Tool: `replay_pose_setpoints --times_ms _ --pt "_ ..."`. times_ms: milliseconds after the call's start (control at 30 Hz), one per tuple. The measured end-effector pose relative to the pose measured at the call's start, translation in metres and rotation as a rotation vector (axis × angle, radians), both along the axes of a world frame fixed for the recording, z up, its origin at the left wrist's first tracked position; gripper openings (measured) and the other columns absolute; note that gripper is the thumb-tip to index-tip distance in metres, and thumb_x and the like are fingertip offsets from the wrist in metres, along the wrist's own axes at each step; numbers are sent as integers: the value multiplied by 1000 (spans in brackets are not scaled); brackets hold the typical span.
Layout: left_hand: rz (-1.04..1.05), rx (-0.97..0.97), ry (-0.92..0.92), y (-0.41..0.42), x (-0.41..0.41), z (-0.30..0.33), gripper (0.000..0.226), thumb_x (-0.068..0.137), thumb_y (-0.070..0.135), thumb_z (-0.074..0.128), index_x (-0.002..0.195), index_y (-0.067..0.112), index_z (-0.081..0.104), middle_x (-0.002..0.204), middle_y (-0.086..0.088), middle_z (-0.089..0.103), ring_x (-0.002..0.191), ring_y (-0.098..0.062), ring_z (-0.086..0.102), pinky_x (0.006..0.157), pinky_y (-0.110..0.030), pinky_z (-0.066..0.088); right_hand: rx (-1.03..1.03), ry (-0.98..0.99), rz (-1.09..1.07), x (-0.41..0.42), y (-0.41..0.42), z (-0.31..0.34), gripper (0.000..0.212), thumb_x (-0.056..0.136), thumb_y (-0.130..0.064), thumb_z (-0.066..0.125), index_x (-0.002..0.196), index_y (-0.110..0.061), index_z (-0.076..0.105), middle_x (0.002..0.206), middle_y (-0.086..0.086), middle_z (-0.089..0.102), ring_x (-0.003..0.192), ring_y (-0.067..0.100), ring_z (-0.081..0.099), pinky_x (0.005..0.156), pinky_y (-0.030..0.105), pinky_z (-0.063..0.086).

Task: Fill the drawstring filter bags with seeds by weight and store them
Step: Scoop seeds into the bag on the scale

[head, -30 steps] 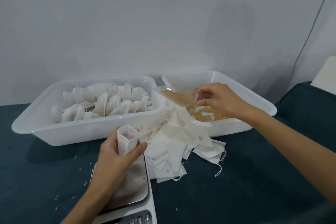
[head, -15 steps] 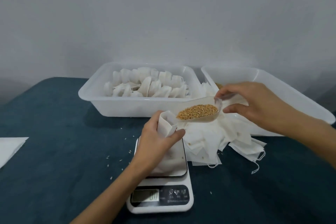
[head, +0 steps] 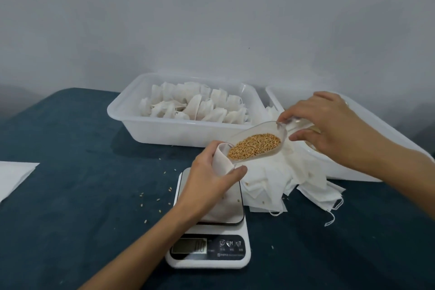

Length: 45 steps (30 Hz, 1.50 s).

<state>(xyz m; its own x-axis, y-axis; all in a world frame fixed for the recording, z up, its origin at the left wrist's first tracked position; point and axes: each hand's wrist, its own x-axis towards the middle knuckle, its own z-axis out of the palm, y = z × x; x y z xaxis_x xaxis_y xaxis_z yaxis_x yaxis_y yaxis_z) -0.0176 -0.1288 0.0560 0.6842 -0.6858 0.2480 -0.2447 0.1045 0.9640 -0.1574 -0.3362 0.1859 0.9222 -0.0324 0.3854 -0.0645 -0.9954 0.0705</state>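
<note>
Scoop [head: 256,146] now tipped at bag mouth vs 0.5 s ago. L hand [head: 209,186] grips open filter bag [head: 222,158] on scale [head: 209,226]; R hand [head: 329,125] pinches scoop handle. Step: filling. Next: slow pour, watch readout. Left tub [head: 164,129] holds filled bags; right tub [head: 388,160] contents hidden.

The white digital kitchen scale [head: 208,251] shows "0.0" on its small grey display [head: 189,245]; the button marks beside it are too blurred to read.
</note>
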Motion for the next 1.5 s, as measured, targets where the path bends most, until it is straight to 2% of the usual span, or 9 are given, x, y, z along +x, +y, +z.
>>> replay_pose_setpoints --times_ms 67,200,467,567,733,933,1200,1433,1500 --pt "-5 -7 8 -1 0 -1 37 78 36 80 111 29 65 100 8 75 90 -19 70 67 -27 56 -11 0 0 0 3 1 33 84 -22 78 111 -34 64 99 -27 59 100 -1 48 114 29 16" --pt "4 -16 -11 -2 2 -2 35 77 37 80 108 30 65 100 12 75 95 -11 70 72 -16 52 -21 3 -14 2 9 3 31 86 -22 77 113 -31 66 102 -24 60 105 1 49 115 29 14" --pt "14 -22 -1 -2 1 -2 37 75 37 80 109 30 66 98 8 74 87 -17 69 60 -21 55 -59 5 -40 1 17 6 30 87 -22 77 114 -28 67 105 -18 66 106 12 57 118 34 16" --pt "27 -17 -19 -2 3 -3 38 74 38 80 108 29 66 99 10 74 94 -13 69 74 -19 52 -74 6 -45 2 20 6 30 87 -21 77 114 -27 67 105 -15 67 105 15 59 118 35 16" --pt "48 3 -34 -2 6 -5 46 69 40 84 110 32 67 103 11 76 102 -16 70 93 -38 55 -94 6 -50 4 25 6 30 86 -19 78 114 -25 68 106 -12 69 105 19 61 118 39 19" --pt "79 12 -46 -3 6 -5 46 65 49 82 107 37 66 104 14 75 101 -9 69 85 -31 54 -100 7 -50 5 28 7 30 87 -19 76 116 -24 68 108 -12 68 107 19 60 119 39 18" --pt "76 31 -54 -3 6 -3 43 69 41 82 109 32 67 108 7 74 105 -17 68 91 -41 56 -111 17 -65 5 31 6 31 86 -18 77 116 -23 68 108 -10 69 109 21 61 118 40 18" --pt "74 31 -66 -3 7 -6 41 71 43 81 108 33 67 103 12 75 97 -12 69 74 -24 55 -112 24 -79 3 33 9 30 89 -18 75 118 -23 68 110 -10 68 110 20 59 120 39 16" --pt "77 32 -68 -3 7 -6 42 70 43 81 109 34 67 103 13 75 98 -10 69 78 -27 54 -111 25 -79 3 34 9 30 90 -18 74 118 -23 67 110 -10 68 110 20 59 120 38 15"
